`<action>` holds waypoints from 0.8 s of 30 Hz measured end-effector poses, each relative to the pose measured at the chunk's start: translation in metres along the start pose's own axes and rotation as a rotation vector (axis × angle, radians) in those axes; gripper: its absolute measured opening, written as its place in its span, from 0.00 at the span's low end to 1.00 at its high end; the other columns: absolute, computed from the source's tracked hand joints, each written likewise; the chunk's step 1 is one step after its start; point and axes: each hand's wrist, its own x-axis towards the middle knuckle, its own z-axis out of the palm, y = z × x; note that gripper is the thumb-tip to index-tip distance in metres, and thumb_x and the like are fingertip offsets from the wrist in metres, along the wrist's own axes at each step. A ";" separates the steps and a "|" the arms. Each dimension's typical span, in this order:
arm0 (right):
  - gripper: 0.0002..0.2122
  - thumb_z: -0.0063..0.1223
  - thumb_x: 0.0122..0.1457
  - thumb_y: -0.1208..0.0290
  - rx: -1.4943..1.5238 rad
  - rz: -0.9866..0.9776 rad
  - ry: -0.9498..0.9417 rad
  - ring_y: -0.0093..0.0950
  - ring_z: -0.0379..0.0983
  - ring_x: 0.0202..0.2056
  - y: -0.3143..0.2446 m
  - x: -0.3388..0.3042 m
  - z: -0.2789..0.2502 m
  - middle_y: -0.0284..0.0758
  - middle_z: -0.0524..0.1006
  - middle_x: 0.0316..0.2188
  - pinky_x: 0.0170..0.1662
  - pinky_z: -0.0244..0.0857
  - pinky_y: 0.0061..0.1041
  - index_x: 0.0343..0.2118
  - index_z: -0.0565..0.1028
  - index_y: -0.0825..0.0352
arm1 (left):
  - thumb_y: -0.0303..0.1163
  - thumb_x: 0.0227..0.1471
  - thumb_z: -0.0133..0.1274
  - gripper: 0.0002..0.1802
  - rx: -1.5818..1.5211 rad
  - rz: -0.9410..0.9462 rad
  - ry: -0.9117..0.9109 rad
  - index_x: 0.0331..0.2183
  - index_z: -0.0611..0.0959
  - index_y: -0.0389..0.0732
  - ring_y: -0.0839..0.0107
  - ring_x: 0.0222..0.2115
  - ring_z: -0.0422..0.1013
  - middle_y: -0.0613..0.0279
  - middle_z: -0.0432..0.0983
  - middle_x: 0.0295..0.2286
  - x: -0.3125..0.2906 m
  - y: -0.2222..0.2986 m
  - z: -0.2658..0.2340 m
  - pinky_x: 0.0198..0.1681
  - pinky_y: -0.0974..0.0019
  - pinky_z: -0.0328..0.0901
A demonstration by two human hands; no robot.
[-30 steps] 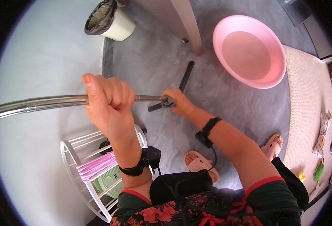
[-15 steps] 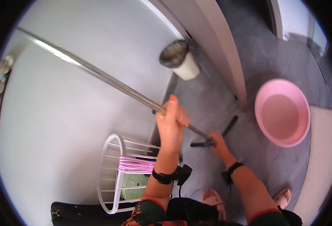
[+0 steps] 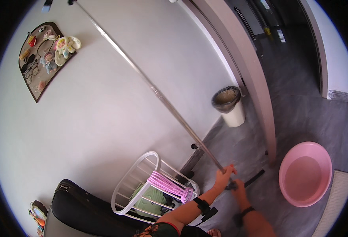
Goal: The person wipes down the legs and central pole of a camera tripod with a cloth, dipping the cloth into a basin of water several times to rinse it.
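Above streaky floor (image 3: 237, 144), hands (image 3: 222, 178) low on pole (image 3: 174, 113), slim shiny metal

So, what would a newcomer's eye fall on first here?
Probably the long, shiny metal pole, slanting from upper left down to the left hand and right hand. Next, the round pink plastic basin at lower right, then the brown-edged wall board with small toys at upper left.

The scene is being viewed from the person's head by the left of two side-by-side fisheye cameras. The lens is being aimed forward and down; the left hand (image 3: 223, 178) and right hand (image 3: 239, 191) are being framed low, while the wall (image 3: 110, 106) is being taken in widely.
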 end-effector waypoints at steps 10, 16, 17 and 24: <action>0.11 0.56 0.40 0.82 -0.057 -0.055 -0.019 0.50 0.67 0.35 0.001 -0.002 -0.001 0.47 0.72 0.28 0.35 0.61 0.42 0.29 0.70 0.69 | 0.50 0.54 0.52 0.32 0.144 0.188 -0.394 0.52 0.67 0.39 0.65 0.52 0.62 0.55 0.69 0.48 0.021 0.012 -0.032 0.55 0.57 0.57; 0.13 0.57 0.39 0.84 -0.058 0.017 0.030 0.50 0.66 0.35 0.001 -0.003 -0.014 0.47 0.71 0.29 0.35 0.61 0.42 0.30 0.70 0.69 | 0.64 0.57 0.27 0.43 -0.105 0.647 -0.052 0.58 0.56 0.35 0.53 0.51 0.65 0.47 0.73 0.44 0.060 0.264 -0.056 0.60 0.50 0.49; 0.13 0.57 0.39 0.84 -0.036 0.018 0.013 0.50 0.66 0.35 -0.009 -0.003 -0.007 0.47 0.71 0.29 0.35 0.61 0.42 0.30 0.70 0.69 | 0.62 0.58 0.27 0.41 -0.085 0.746 -0.052 0.56 0.59 0.35 0.53 0.49 0.67 0.48 0.75 0.39 0.061 0.307 -0.065 0.59 0.50 0.51; 0.09 0.52 0.42 0.83 -0.029 -0.023 0.015 0.51 0.66 0.34 -0.019 0.004 -0.005 0.47 0.70 0.27 0.36 0.60 0.42 0.29 0.69 0.69 | 0.47 0.64 0.29 0.23 0.017 0.801 -0.027 0.33 0.69 0.37 0.58 0.29 0.73 0.55 0.73 0.20 0.071 0.411 -0.080 0.49 0.52 0.61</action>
